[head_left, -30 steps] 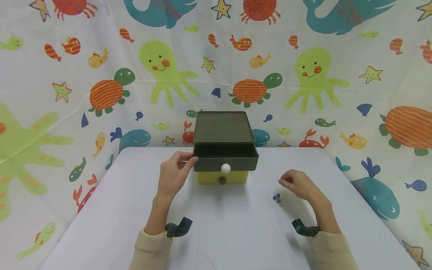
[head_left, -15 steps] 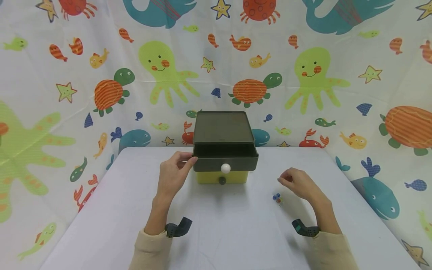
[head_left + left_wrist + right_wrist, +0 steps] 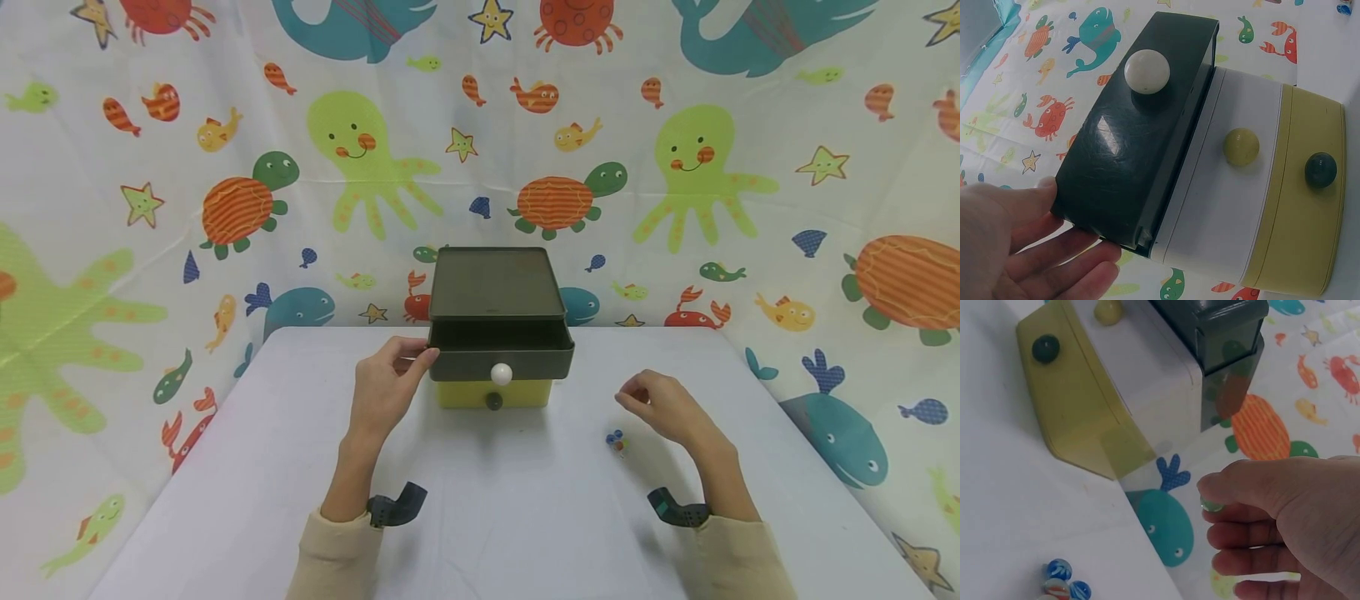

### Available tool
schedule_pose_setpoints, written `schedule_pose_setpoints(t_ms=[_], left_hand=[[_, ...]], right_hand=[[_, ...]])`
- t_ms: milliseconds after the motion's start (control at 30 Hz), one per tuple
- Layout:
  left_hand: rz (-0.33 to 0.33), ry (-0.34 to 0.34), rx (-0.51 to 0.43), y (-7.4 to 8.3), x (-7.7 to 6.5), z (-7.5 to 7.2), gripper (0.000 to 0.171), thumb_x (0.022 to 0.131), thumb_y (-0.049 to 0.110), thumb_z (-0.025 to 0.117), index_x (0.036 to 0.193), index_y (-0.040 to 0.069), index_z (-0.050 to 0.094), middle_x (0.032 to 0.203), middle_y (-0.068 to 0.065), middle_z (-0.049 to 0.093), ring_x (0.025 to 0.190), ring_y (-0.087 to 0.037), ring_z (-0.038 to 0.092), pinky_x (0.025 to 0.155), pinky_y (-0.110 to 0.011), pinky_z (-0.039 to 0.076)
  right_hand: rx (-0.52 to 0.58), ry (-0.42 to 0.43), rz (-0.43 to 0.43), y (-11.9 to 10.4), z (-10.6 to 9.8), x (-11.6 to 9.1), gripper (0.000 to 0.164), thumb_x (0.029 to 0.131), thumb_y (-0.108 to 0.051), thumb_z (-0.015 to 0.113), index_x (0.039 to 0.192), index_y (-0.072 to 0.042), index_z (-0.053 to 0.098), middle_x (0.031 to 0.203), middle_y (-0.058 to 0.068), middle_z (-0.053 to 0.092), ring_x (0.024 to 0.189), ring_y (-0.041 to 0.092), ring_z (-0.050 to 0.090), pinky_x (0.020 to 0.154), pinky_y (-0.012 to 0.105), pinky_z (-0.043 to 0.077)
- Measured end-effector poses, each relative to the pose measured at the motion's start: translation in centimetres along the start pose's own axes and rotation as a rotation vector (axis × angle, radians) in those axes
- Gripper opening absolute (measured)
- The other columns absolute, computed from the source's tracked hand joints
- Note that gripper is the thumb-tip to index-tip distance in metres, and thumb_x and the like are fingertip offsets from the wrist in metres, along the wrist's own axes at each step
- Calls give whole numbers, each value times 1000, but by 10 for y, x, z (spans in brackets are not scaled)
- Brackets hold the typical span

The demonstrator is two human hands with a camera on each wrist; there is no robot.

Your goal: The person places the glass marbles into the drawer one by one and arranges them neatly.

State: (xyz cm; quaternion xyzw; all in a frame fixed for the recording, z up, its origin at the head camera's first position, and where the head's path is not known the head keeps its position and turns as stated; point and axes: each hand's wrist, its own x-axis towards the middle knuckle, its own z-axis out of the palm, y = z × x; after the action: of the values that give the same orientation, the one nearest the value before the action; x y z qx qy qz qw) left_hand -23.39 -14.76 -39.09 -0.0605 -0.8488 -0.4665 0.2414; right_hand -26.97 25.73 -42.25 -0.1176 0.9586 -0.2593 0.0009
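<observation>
The small drawer cabinet [image 3: 493, 283] has a dark green top drawer [image 3: 461, 367] that is pulled out, with a white round knob [image 3: 1147, 72]. My left hand [image 3: 382, 392] grips that drawer at its left front corner, thumb on the front face and fingers behind the side. Between thumb and forefinger my right hand [image 3: 667, 408] pinches a clear greenish marble [image 3: 1212, 505], raised to the right of the cabinet; the head view hides it. Several marbles [image 3: 617, 440], blue and red swirls among them, lie together on the table beneath this hand.
Below the top drawer are a white drawer [image 3: 1210, 194] with a yellow knob and a yellow drawer [image 3: 1297, 219] with a dark knob, both pushed in. The white table [image 3: 487, 517] ends at a hanging sheet [image 3: 495, 83] printed with sea animals.
My right hand has risen very slightly and drifted a little left. The left hand and the drawer stay where they were.
</observation>
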Motion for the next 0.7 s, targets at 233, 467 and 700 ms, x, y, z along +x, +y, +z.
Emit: schedule_pose_setpoints(t_ms=[233, 467, 700], left_hand=[[2, -2, -5, 1, 0, -1, 36, 94, 34, 70, 119, 7, 69, 112, -12, 76, 94, -28, 74, 86, -44, 61], [-12, -7, -5, 1, 0, -1, 36, 93, 33, 72, 119, 7, 69, 112, -12, 76, 95, -27, 74, 85, -44, 61], [-24, -12, 0, 1, 0, -1, 37, 93, 34, 71, 120, 8, 68, 113, -12, 75, 96, -27, 74, 85, -44, 61]], right_hand=[[-5, 13, -15, -4, -1, -1, 26, 97, -26, 66, 110, -4, 69, 94, 5, 68, 84, 17, 59, 78, 33, 59], [-9, 19, -27, -7, -2, -1, 27, 96, -27, 66, 110, -4, 69, 94, 5, 68, 84, 16, 59, 77, 30, 57], [-15, 22, -36, -9, -4, -2, 26, 97, -28, 66, 109, -5, 69, 92, 4, 68, 84, 16, 58, 74, 26, 54]])
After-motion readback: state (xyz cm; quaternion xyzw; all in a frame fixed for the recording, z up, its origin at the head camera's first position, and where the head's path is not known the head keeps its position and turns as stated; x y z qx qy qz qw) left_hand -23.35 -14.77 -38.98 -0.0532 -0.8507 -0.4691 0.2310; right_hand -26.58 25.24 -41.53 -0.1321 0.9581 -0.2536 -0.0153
